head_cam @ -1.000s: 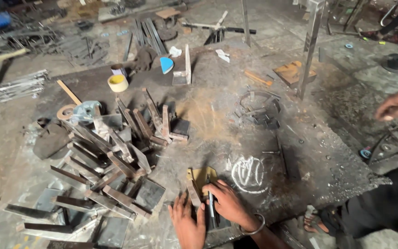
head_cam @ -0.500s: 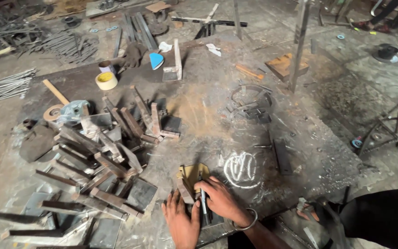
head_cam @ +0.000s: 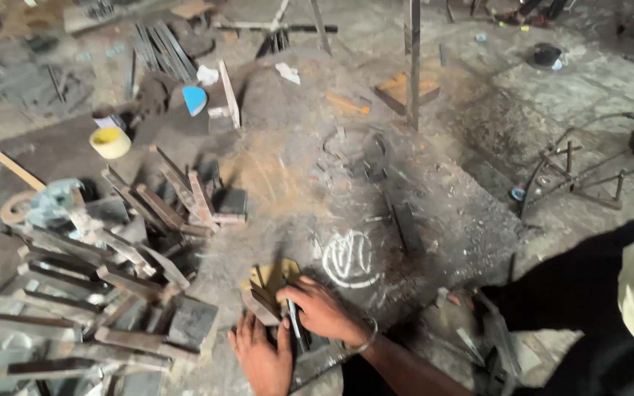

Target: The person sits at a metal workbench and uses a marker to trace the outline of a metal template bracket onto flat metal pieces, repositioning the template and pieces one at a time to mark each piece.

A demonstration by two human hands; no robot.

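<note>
Head view: a small flat metal piece (head_cam: 264,299) is seen low in the frame, lying on a yellowish plate (head_cam: 277,275) that rests on a dark steel surface (head_cam: 434,213). Its long axis runs diagonally, from lower left up toward the right. It lies directly beneath the 2 hands, closer to the right hand (head_cam: 322,312), whose fingers are curled around a thin dark marker-like stick (head_cam: 293,320) pointed at the piece. The left hand (head_cam: 262,357) is laid flat and spread beside it, pressing down; nothing is gripped in it.

The metal is dull, rusty and sharp-edged. Just right of the hands, a white chalk scribble (head_cam: 349,258) is drawn on the scorched surface. To the left, a heap of angle-iron offcuts (head_cam: 111,264) is piled, well apart from a yellow tape roll (head_cam: 110,142) and a blue cap-shaped object (head_cam: 194,99) farther off.
</note>
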